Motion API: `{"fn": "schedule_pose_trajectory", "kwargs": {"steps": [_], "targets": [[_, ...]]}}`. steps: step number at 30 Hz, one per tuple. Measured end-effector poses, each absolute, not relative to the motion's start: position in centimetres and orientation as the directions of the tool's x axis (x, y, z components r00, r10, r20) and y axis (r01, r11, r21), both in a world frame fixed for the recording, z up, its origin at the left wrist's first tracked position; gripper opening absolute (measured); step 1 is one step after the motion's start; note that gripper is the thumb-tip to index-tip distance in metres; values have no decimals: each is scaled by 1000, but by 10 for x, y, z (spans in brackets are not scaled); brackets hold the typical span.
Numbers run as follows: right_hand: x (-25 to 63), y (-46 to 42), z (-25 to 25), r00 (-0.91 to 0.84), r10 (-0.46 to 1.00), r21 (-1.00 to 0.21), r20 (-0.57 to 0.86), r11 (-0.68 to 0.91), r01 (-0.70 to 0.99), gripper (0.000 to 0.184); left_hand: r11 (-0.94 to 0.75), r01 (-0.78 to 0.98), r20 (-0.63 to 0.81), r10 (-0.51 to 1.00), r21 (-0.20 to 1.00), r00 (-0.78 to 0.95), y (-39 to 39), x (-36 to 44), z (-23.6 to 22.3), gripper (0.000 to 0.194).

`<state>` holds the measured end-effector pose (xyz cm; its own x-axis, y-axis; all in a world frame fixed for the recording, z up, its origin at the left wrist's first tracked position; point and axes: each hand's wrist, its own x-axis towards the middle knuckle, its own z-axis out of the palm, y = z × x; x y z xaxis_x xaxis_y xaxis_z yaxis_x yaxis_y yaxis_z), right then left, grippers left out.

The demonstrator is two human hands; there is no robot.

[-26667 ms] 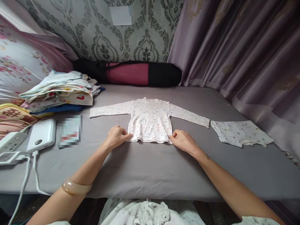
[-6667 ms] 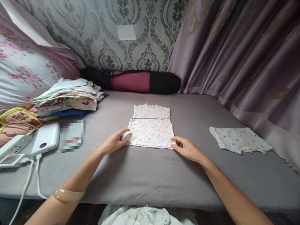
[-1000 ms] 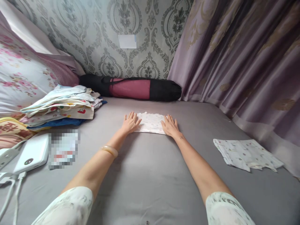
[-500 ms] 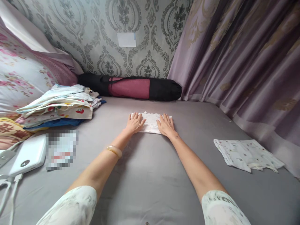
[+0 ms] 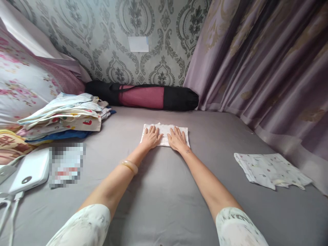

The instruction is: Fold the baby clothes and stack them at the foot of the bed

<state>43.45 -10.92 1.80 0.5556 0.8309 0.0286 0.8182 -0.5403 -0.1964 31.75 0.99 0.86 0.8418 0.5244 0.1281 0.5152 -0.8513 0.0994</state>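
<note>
A folded white garment with a faint print [image 5: 165, 130] lies flat on the grey bed sheet [image 5: 164, 191], in the middle of the head view. My left hand [image 5: 152, 137] rests palm down on its left half, fingers spread. On its right half lies my right hand [image 5: 177, 138], also flat with the fingers apart. A strip of the cloth shows between the two hands; their palms hide parts of it. Neither hand grips the garment.
At the left is a pile of clothes [image 5: 64, 109], with a white power bank [image 5: 30, 171] and its cables nearer me. A folded patterned garment [image 5: 271, 169] lies at the right. A black and maroon long bag [image 5: 140, 96] lies along the wall; curtains [image 5: 243, 54] hang right.
Both hands have slid inward over the garment, closer to each other. More of its left and right edges now shows. The garment itself stays in place.
</note>
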Motion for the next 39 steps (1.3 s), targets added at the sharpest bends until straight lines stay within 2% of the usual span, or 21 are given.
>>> {"fn": "schedule_pose_trajectory", "kwargs": {"steps": [4,10,14,20,24,30,35,39], "targets": [[430,-105,17,559,826,-195,73,-538,820,58,-849,521,190,527,85,828,7,321,6,54],[427,-99,13,551,832,-186,69,-531,826,55,-860,499,188,510,108,839,2,328,-1,52],[427,-96,10,538,837,-187,95,-516,836,55,-847,512,277,532,147,800,-1,331,-1,44],[426,-93,12,530,844,-179,85,-510,841,54,-866,468,211,498,176,841,-1,335,2,35],[423,-90,13,509,854,-178,106,-487,855,53,-850,487,229,525,202,820,-1,335,3,38],[418,-87,12,507,858,-199,85,-484,852,54,-863,465,145,495,197,857,3,333,6,37],[416,-87,14,497,864,-210,78,-474,855,54,-859,479,158,506,182,848,3,327,12,32],[413,-82,16,505,860,-224,75,-479,849,54,-843,509,166,535,176,829,4,315,15,36]]}}
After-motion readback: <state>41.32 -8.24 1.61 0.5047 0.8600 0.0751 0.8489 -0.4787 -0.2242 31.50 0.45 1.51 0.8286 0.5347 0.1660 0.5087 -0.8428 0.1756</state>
